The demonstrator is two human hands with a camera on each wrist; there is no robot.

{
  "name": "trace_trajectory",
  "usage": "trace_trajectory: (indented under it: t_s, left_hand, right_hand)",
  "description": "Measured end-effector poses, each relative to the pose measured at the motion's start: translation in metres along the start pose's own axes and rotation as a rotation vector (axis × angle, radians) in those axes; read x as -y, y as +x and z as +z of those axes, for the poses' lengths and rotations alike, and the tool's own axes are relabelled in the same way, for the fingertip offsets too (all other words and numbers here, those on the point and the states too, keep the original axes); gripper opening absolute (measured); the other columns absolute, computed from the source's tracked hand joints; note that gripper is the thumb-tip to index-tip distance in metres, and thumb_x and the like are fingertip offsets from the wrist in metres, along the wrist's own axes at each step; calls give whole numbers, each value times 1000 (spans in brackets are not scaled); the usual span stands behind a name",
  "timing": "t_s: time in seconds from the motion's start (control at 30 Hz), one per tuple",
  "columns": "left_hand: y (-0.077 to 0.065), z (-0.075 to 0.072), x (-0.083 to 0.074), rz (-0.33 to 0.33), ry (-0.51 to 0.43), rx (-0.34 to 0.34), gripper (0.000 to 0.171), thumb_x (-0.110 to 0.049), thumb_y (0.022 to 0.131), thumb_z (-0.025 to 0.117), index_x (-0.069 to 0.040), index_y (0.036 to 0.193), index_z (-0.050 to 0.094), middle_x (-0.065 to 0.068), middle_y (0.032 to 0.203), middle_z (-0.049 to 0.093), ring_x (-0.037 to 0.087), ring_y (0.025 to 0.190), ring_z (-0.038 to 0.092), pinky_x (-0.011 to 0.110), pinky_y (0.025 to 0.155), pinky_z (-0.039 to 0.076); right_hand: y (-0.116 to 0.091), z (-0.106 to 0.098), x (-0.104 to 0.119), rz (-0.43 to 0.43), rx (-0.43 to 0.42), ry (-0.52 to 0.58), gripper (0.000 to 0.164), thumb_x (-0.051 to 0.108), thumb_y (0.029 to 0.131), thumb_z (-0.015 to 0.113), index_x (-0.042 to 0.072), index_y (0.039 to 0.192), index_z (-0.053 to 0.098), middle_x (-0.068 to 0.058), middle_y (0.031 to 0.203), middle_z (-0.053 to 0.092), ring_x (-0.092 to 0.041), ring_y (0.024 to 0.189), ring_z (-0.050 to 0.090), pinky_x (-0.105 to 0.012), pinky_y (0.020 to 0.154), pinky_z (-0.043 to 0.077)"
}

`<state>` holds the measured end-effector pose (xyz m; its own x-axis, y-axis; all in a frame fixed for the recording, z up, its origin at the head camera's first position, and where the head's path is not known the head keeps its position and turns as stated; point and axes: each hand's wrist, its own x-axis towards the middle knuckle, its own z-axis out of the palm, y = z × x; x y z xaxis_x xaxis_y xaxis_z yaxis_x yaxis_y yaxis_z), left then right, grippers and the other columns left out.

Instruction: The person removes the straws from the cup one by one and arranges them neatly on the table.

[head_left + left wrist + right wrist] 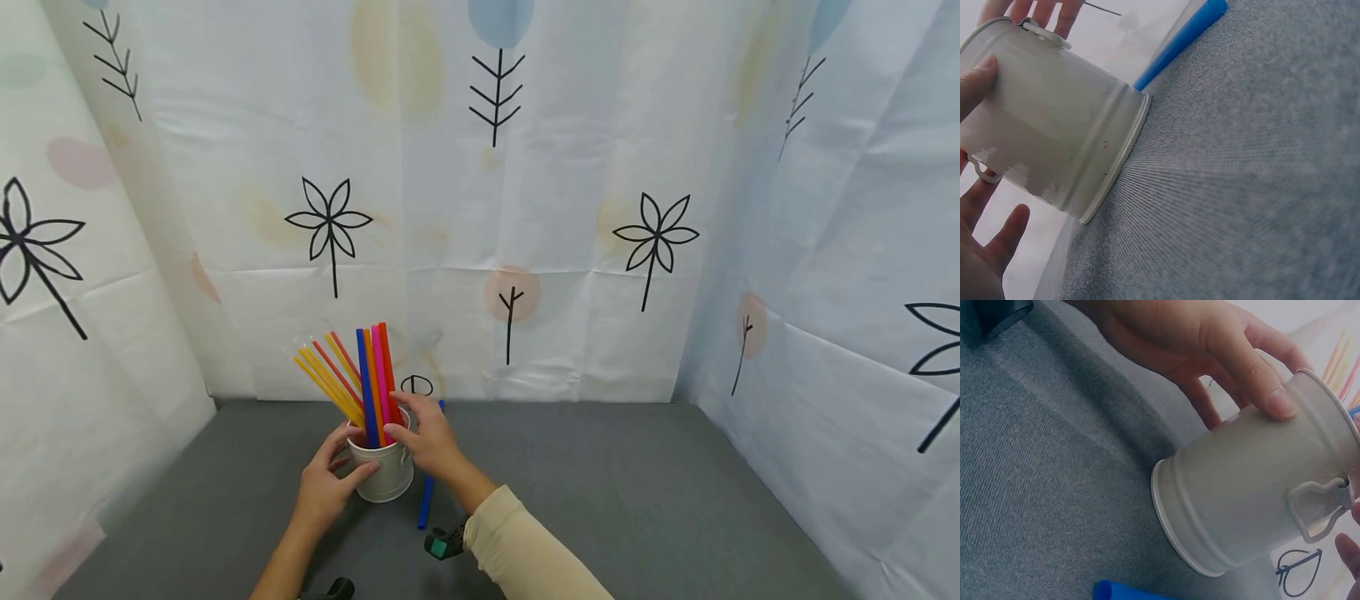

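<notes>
**A pail [384,483] gripped by the left hand [322,490], its tubes [379,375] touched by the right hand [433,437]**

Head view: the pail stands upright on the table [637,492], tubes and straws [327,379] leaning out of it. The left hand grips its left side, thumb in front, fingers curled at the rim. The right thumb and forefinger touch the pink and red tubes; whether they pinch, I cannot tell. A blue tube [425,504] lies just right of the pail. The table spreads wide rightward, edged by cloth [562,208].

Left wrist view: the left thumb lies on the pail's wall, one finger spread away from it. Right fingertips show by a handle [1054,36]. Red marks [1105,144] near the base are too small to read.

Right wrist view: left thumb and fingers straddle the wall; right fingertips show at the picture's edge.
</notes>
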<state>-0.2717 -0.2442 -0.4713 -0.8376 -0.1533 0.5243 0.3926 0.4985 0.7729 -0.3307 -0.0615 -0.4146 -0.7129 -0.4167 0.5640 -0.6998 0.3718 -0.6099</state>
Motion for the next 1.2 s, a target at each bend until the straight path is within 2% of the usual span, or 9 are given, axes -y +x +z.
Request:
trace_trajectory:
  t_s: [0.23,0.43,0.6,0.77,0.97,1.2]
  left_hand:
    - [1,-1,0,26,-16,-4,52,-17,82,80,-11,128,55,21,146,43,45,123,50,60,92,46]
    - [0,1,-1,10,5,8,53,-18,83,80,-9,128,54,24,146,41,47,122,49,61,92,46]
    - [-1,2,-2,3,5,6,54,-18,82,80,-9,128,54,25,146,41,47,122,49,61,92,46]
    - [-1,3,-3,-3,5,7,54,-18,82,80,-9,128,54,24,147,41,47,123,49,61,92,46]
    - [-2,3,-4,-7,-12,14,53,-19,83,79,-9,128,54,24,147,41,47,124,48,61,92,45]
    - [-1,0,-5,-3,-10,7,52,-19,83,79,-10,128,54,23,146,42,47,123,49,60,93,46]
  right_hand:
    - [7,-2,-1,4,77,39,50,23,93,67,10,138,52,-8,137,55,-26,127,48,-46,108,37]
    - [10,-5,-5,85,191,128,54,22,93,67,12,142,47,-7,144,48,-24,133,43,-46,110,34]
    - [13,-7,-6,124,248,152,56,22,93,66,12,144,46,-9,146,46,-26,134,42,-50,109,35]
    - [13,-10,-4,218,297,186,55,26,94,65,18,145,46,-4,148,44,-24,135,40,-48,109,35]
    - [10,-9,-4,232,268,168,51,30,94,65,21,142,50,-2,145,47,-24,132,44,-49,105,39]
    - [5,-4,-1,210,163,131,47,32,92,67,25,137,56,-1,141,52,-24,128,48,-49,103,42]
